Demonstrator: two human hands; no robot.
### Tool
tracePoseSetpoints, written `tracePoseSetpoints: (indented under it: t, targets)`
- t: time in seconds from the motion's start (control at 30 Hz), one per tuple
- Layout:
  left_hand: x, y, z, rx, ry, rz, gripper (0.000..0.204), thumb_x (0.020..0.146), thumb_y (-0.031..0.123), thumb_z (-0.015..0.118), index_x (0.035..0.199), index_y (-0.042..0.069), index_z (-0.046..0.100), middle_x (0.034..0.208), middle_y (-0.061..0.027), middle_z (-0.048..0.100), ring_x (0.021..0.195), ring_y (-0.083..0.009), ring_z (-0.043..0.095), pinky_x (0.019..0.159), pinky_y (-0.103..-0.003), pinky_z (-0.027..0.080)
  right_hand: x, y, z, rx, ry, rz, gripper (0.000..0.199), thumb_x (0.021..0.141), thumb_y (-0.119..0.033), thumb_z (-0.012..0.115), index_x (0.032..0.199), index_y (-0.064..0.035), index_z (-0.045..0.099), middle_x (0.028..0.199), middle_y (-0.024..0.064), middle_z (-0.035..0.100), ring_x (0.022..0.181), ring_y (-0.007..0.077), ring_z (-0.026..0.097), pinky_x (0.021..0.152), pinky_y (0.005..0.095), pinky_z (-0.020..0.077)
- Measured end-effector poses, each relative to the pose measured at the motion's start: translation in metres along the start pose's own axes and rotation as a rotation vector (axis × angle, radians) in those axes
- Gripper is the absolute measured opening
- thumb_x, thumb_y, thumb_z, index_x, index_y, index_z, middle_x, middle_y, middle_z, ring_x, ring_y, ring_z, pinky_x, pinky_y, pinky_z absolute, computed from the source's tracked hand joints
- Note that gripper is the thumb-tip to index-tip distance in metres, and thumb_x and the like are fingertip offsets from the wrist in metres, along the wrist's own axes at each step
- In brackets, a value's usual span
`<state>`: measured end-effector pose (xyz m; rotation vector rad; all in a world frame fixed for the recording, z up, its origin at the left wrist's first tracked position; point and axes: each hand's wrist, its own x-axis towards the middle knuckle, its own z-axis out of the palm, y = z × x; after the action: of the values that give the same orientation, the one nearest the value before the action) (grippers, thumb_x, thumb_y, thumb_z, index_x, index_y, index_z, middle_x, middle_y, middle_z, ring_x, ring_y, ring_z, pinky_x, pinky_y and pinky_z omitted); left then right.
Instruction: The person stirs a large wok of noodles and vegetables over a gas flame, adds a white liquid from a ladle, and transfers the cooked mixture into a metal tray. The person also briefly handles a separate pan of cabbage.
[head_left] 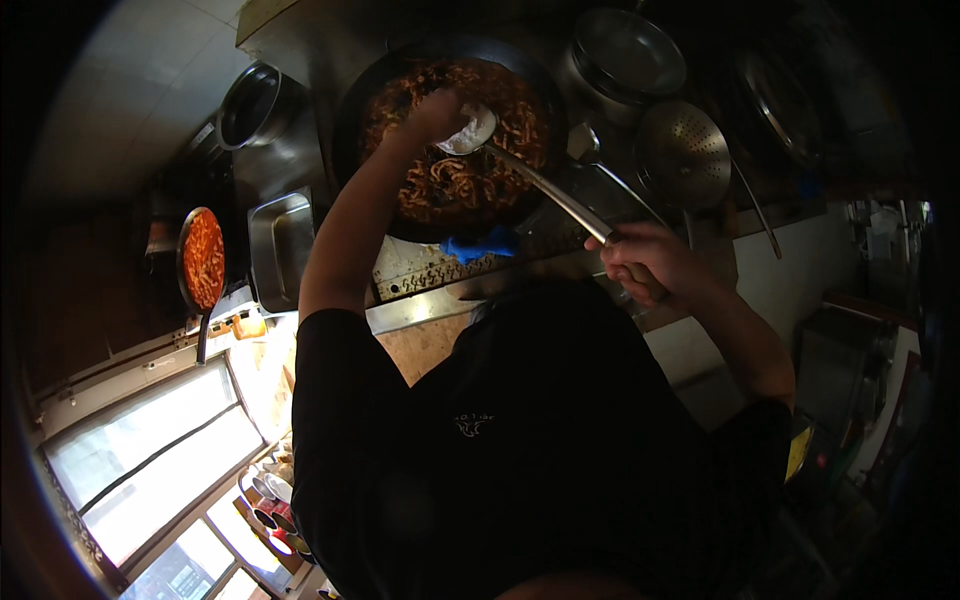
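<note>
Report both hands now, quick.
Left hand: over the wok, fingers bunched at the ladle bowl; grip cannot be told.
Right hand: closed on the ladle handle.

Black short-sleeve tee, small pale emblem at chest, bare forearms, no gloves, no watch or rings seen

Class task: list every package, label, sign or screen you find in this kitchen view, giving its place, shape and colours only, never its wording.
Shirt emblem: middle of the person's black shirt, small pale mark, roughly winged in shape.
Packages, signs, screens: none can be told for sure; the shelves at the right edge are too dark and blurred.
</note>
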<state>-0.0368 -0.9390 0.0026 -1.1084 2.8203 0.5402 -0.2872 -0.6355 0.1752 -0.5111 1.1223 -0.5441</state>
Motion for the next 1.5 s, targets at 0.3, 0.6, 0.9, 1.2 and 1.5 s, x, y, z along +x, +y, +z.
tracePoseSetpoints:
  t: [0.3,0.6,0.9,1.2,1.5]
  targets:
    - [-0.01,0.004,-0.012,-0.113,-0.053,0.108,0.051,0.076,0.021,0.076,0.124,0.014,0.061,0.129,-0.0142,0.057,0.12,-0.0323,0.054,0.1,-0.044,0.046,0.0,-0.002,0.003,-0.013,0.039,0.012,0.03,0.089,-0.011,0.054,0.115,0.0045,0.055,0.066,0.0029,0.051,0.038,0.0061,0.041,0.034,0.0226,0.0336]
    - [-0.012,0.01,0.012,0.262,-0.071,0.169,0.041,0.08,0.017,0.069,0.121,0.015,0.063,0.124,-0.0118,0.06,0.112,-0.0317,0.058,0.094,-0.044,0.049,0.001,0.0,0.002,0.002,0.031,0.013,0.029,0.09,-0.01,0.052,0.115,0.0053,0.055,0.067,0.0036,0.052,0.038,0.0061,0.042,0.035,0.0221,0.0337]
    - [-0.005,0.001,-0.008,-0.258,0.099,0.035,0.043,0.077,0.014,0.073,0.118,0.011,0.063,0.119,-0.0164,0.062,0.109,-0.0338,0.06,0.09,-0.045,0.05,0.005,0.002,0.003,-0.044,0.058,0.016,0.032,0.089,-0.012,0.054,0.116,0.0064,0.054,0.066,0.0037,0.053,0.037,0.0068,0.043,0.034,0.0234,0.0344]
    - [-0.026,-0.013,-0.001,-0.184,-0.124,0.09,0.069,0.073,0.007,0.076,0.136,0.011,0.048,0.143,-0.0131,0.044,0.129,-0.0332,0.046,0.105,-0.042,0.044,0.005,0.004,-0.003,-0.003,0.055,0.002,0.031,0.09,-0.011,0.054,0.115,0.0055,0.055,0.066,0.0037,0.053,0.038,0.0067,0.044,0.034,0.023,0.0348]
    - [-0.02,-0.016,0.02,-0.055,0.052,0.07,0.058,0.079,0.01,0.07,0.134,0.01,0.051,0.135,-0.0153,0.052,0.119,-0.0334,0.054,0.098,-0.041,0.048,0.004,0.009,-0.003,0.022,0.049,0.022,0.028,0.091,-0.011,0.054,0.114,0.0034,0.057,0.07,0.004,0.055,0.039,0.0062,0.045,0.036,0.02,0.0353]
